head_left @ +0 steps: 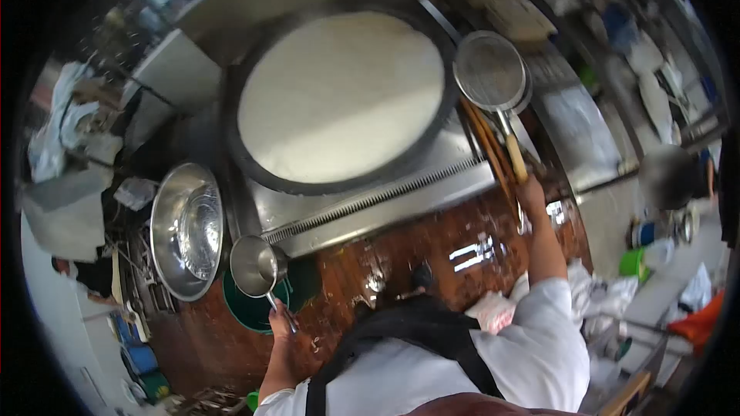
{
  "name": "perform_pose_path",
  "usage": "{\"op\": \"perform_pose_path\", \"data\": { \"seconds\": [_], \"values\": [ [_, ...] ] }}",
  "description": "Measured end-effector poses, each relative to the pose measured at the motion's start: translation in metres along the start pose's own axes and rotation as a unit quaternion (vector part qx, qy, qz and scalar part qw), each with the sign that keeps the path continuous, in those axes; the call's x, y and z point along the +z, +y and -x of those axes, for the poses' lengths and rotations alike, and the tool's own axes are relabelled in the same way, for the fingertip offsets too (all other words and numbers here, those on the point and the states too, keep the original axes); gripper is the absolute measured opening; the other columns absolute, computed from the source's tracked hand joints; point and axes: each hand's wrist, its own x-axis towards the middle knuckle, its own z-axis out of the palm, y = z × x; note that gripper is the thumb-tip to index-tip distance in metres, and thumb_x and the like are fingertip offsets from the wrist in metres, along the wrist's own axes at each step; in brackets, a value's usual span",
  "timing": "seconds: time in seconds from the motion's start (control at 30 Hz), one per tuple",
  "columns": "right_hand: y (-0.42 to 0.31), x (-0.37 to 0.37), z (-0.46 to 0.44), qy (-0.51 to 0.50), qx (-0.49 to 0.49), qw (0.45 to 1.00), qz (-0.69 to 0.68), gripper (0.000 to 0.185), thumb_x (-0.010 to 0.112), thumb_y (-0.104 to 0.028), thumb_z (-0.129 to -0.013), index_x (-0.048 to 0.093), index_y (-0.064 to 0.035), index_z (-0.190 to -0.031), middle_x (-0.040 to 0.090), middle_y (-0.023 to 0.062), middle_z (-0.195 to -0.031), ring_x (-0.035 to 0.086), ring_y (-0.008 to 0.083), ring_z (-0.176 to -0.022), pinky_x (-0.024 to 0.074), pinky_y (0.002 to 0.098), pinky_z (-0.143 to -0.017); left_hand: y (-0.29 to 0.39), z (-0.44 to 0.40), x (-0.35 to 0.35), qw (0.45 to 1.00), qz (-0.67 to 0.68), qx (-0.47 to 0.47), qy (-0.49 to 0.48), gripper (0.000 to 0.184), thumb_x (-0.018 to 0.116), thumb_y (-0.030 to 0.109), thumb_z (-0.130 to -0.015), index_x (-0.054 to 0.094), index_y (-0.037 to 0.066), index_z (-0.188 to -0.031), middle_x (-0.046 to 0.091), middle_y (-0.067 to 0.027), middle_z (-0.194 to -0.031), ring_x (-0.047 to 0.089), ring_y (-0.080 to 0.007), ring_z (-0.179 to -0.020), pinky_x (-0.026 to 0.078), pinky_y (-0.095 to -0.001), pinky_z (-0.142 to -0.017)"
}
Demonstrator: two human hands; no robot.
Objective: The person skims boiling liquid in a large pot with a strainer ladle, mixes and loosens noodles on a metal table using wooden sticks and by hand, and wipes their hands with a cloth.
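Note:
My left hand (280,317) is closed round the handle of a metal ladle (250,266), whose bowl hangs over a green bucket (239,310) on the floor. My right hand (529,191) grips the wooden handle of a round mesh strainer (490,69). The strainer is at the right edge of a large round pan (235,142). Pale, creamy liquid (339,96) fills the pan.
A large shiny metal basin (183,231) is at the left. The steel stove edge (385,204) runs in front of me, above a wet brown floor (416,262). White sacks (493,310) lie at the lower right. Another person (669,177) is at the far right.

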Motion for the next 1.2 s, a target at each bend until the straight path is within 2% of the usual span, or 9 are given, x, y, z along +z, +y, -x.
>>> {"op": "perform_pose_path", "data": {
  "seconds": [0.17, 0.3, 0.43, 0.57, 0.77, 0.9, 1.0, 1.03, 1.2],
  "values": [
    [0.036, -0.006, -0.017, 0.013, -0.025, 0.999, 0.036, 0.060, 0.061, -0.013, -0.076, 0.050, -0.0155, -0.135, 0.067, 0.0268, -0.095, 0.066, 0.0426, -0.091, 0.0513, 0.0482, -0.080, -0.025, -0.010, 0.012, 0.999, 0.042, -0.025, 0.018, 0.047, 0.056, 0.057, -0.092, 0.044, 0.012, -0.089, 0.047, -0.0038, -0.058, 0.048, -0.0192, -0.037, 0.043, -0.0332, -0.033],
    [-0.048, -0.034, -0.003, 0.096, -0.109, 0.980, -0.138, 0.025, 0.071, -0.012, -0.076, 0.060, 0.0029, -0.093, 0.067, 0.0166, -0.080, 0.067, 0.0330, -0.071, 0.0525, 0.0449, -0.066, -0.033, -0.007, 0.020, 0.997, 0.060, -0.030, 0.037, 0.052, 0.059, 0.060, -0.089, 0.044, 0.010, -0.095, 0.047, -0.0049, -0.061, 0.050, -0.0198, -0.040, 0.045, -0.0323, -0.035],
    [-0.149, -0.053, -0.065, -0.229, -0.060, 0.868, -0.437, 0.028, 0.068, -0.011, -0.081, 0.050, 0.0008, -0.098, 0.057, 0.0080, -0.069, 0.055, 0.0184, -0.050, 0.0484, 0.0339, -0.048, -0.029, -0.007, 0.025, 0.998, 0.037, -0.016, 0.047, 0.053, 0.057, 0.059, -0.090, 0.047, 0.007, -0.092, 0.046, -0.0051, -0.061, 0.050, -0.0197, -0.043, 0.046, -0.0333, -0.037],
    [-0.202, 0.012, -0.161, 0.140, -0.237, 0.961, -0.015, 0.028, 0.059, -0.006, -0.083, 0.052, 0.0009, -0.110, 0.067, 0.0226, -0.087, 0.068, 0.0379, -0.074, 0.0539, 0.0471, -0.064, -0.045, -0.035, 0.008, 0.998, 0.006, -0.004, 0.060, 0.055, 0.055, 0.060, -0.091, 0.050, 0.005, -0.088, 0.047, -0.0061, -0.059, 0.049, -0.0200, -0.042, 0.045, -0.0352, -0.037],
    [-0.218, 0.051, -0.137, -0.091, -0.140, 0.977, 0.135, 0.045, 0.049, -0.019, -0.089, 0.048, 0.0080, -0.124, 0.067, 0.0277, -0.103, 0.065, 0.0439, -0.096, 0.0525, 0.0491, -0.085, -0.027, -0.024, -0.014, 0.994, -0.074, -0.025, 0.072, 0.057, 0.053, 0.062, -0.091, 0.052, 0.005, -0.086, 0.049, -0.0056, -0.057, 0.051, -0.0195, -0.042, 0.041, -0.0339, -0.038],
    [-0.242, 0.038, 0.024, -0.360, -0.502, 0.685, 0.385, 0.021, 0.065, -0.015, -0.077, 0.069, 0.0052, -0.078, 0.069, 0.0234, -0.080, 0.068, 0.0342, -0.074, 0.0549, 0.0408, -0.070, -0.034, -0.027, -0.038, 0.993, -0.115, 0.025, 0.028, 0.067, 0.052, 0.064, -0.091, 0.055, -0.002, -0.097, 0.051, -0.0069, -0.055, 0.053, -0.0198, -0.041, 0.043, -0.0347, -0.039],
    [-0.231, 0.099, 0.068, -0.386, -0.241, 0.891, -0.014, 0.016, 0.068, -0.011, -0.076, 0.062, 0.0035, -0.075, 0.064, 0.0166, -0.069, 0.064, 0.0279, -0.060, 0.0518, 0.0405, -0.054, -0.031, -0.033, -0.046, 0.988, -0.153, 0.019, 0.031, 0.069, 0.049, 0.063, -0.092, 0.054, -0.005, -0.098, 0.050, -0.0085, -0.054, 0.054, -0.0218, -0.039, 0.044, -0.0361, -0.037],
    [-0.240, 0.114, 0.083, -0.363, -0.382, 0.839, 0.138, 0.014, 0.066, -0.009, -0.079, 0.059, 0.0028, -0.077, 0.060, 0.0134, -0.065, 0.062, 0.0260, -0.057, 0.0504, 0.0400, -0.050, -0.029, -0.036, -0.051, 0.986, -0.162, 0.018, 0.023, 0.069, 0.048, 0.063, -0.093, 0.053, -0.006, -0.098, 0.050, -0.0090, -0.054, 0.054, -0.0224, -0.038, 0.045, -0.0364, -0.037],
    [-0.313, 0.110, 0.219, -0.423, 0.066, 0.824, -0.371, 0.010, 0.061, -0.008, -0.086, 0.055, 0.0000, -0.086, 0.056, 0.0087, -0.065, 0.059, 0.0231, -0.054, 0.0501, 0.0379, -0.049, -0.017, -0.049, -0.077, 0.976, -0.216, 0.034, -0.018, 0.075, 0.045, 0.062, -0.094, 0.052, -0.012, -0.105, 0.056, -0.0157, -0.063, 0.057, -0.0268, -0.040, 0.047, -0.0380, -0.038]
  ]
}}
